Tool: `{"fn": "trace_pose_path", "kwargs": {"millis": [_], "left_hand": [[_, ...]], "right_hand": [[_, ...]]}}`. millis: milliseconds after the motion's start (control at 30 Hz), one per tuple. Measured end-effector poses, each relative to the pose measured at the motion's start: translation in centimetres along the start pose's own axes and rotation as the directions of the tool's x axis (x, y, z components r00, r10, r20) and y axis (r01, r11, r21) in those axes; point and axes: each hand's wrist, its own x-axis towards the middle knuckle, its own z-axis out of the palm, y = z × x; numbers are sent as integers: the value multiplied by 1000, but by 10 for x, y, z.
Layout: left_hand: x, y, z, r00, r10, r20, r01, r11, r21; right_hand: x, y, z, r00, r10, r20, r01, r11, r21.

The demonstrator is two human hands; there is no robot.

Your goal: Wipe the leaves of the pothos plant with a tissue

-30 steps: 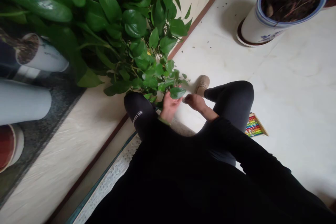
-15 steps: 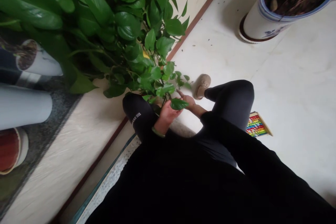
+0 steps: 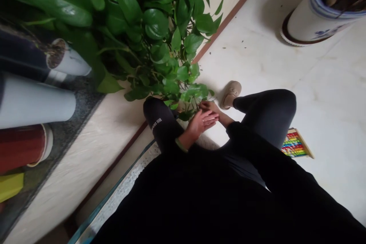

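While the person crouches over the pale floor (image 3: pixel 271 65), both forearms reach from the black sleeves toward the middle of the frame, where the lowest leaves of the trailing green plant (image 3: pixel 171 68) hang. The left hand (image 3: pixel 201 122) lies flat with fingers stretched and spread, palm down, just under the leaf cluster. The right hand (image 3: pixel 211 106) sits right behind it, touching the leaves, though whether it grips any cannot be told. A tan shoe (image 3: pixel 231 93) is just beside them; a coloured abacus (image 3: pixel 294 145) lies at right.
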Motion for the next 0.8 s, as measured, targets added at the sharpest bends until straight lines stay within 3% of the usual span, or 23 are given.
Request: {"fn": "trace_pose_path", "kwargs": {"millis": [67,100,133,200,267,300,333,367,467,533,667,800], "left_hand": [[-5,-2,-12,983,186,14,-185,965,183],[-8,0,-18,946,323,16,-316,913,258],[-10,4,-24,883,469,10,-448,837,315],[-14,21,-35,690,723,-40,-656,647,389],[-15,45,-41,494,865,-86,-753,475,455],[-14,58,-42,433,898,-78,-771,414,484],[-11,71,-41,410,910,-50,-775,377,507],[-7,82,-39,426,905,-10,-770,369,520],[12,107,-29,601,794,93,-697,463,547],[23,116,-23,692,709,136,-639,514,573],[38,126,-15,776,578,252,-598,548,585],[48,130,-14,847,448,284,-530,677,511]], "right_hand": [[0,0,-4,996,4,84,-8,999,47],[-1,0,-6,993,7,117,-15,997,72],[-1,0,-8,991,12,135,-25,995,92],[-3,0,-13,988,25,149,-45,990,130],[-6,0,-17,988,39,151,-62,986,156],[-7,0,-20,988,45,148,-70,984,163],[-8,1,-22,988,52,146,-76,983,164],[-9,1,-23,988,60,143,-83,983,162],[-11,3,-28,988,90,124,-107,984,139],[-11,5,-31,988,118,101,-129,985,118],[-10,9,-36,985,162,55,-165,983,74],[-10,11,-40,984,179,23,-180,983,41]]}}
